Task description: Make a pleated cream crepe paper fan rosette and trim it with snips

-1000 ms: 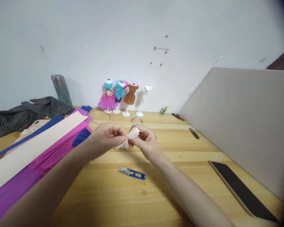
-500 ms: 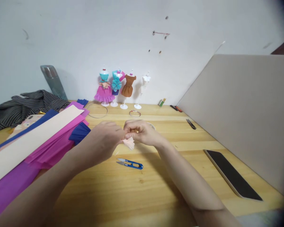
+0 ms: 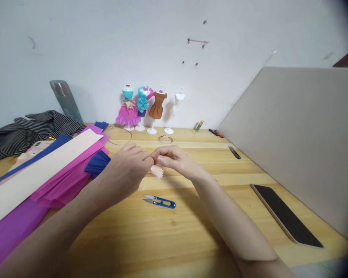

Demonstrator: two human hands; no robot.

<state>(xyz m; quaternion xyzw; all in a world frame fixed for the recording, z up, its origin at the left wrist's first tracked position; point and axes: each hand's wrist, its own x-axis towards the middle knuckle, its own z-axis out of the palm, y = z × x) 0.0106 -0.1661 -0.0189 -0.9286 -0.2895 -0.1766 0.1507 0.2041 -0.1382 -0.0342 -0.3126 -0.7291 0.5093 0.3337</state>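
Over the middle of the desk [image 3: 118,239], the two hands of the person meet fingertip to fingertip. The left hand [image 3: 130,164] has its fingers curled tightly, back of the hand upward, and it holds a small piece of pleated pale pink paper [image 3: 157,172]. This piece hangs just below the meeting fingertips, with its fanned end pointing down and to the right. The right hand [image 3: 174,160] has its thumb and forefinger narrow, near each other, at the left hand's fingers; whether something thin is pinched there, I cannot tell.

Nearer to the front edge than the hands, blue thread snips [image 3: 161,201] lie on the desk, their blades spread and pointing left. Along the left side of the desk there are long paper strips, a cream strip [image 3: 46,173] on top of magenta paper [image 3: 66,185]. At the far edge, by the wall, four small mannequins stand in a row; the third wears a brown dress [image 3: 158,105]. Toward the near right corner lies a flat dark-faced device [image 3: 287,214].
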